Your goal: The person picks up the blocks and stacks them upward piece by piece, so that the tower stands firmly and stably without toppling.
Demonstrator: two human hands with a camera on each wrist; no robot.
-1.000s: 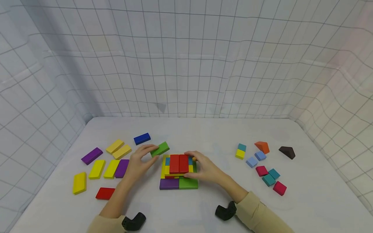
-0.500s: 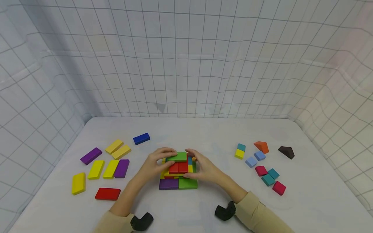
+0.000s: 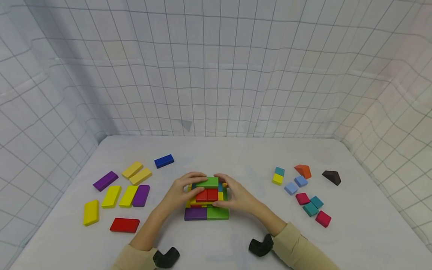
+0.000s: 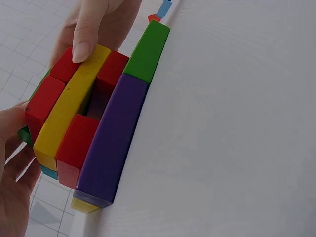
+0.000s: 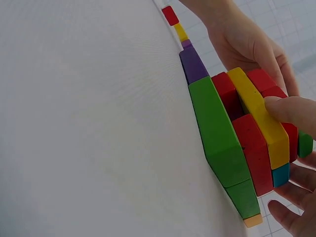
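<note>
A layered stack of coloured wooden blocks stands in the middle of the table, with a purple block [image 3: 195, 214] and a green block [image 3: 218, 213] along its front base. Two red blocks [image 3: 212, 195] lie side by side near the top, over a long yellow block [image 4: 71, 108]. Across their rear part rests a bright green block [image 3: 210, 183], held between the thumb and fingers of my left hand [image 3: 177, 193]. My right hand [image 3: 237, 194] grips the stack's right side, thumb on the yellow block's front. Its other fingertips are partly hidden behind the stack.
Left of the stack lie several flat blocks, among them a red block [image 3: 125, 225], a purple block [image 3: 141, 195] and a blue block [image 3: 164, 161]. To the right are small cubes, an orange block [image 3: 303, 171] and a dark brown block [image 3: 332, 177]. Gridded white sheeting surrounds the table.
My left hand has carried the bright green block rightward from beside the stack onto the red blocks, then slid it slightly further right. My right hand has stayed at the stack.
</note>
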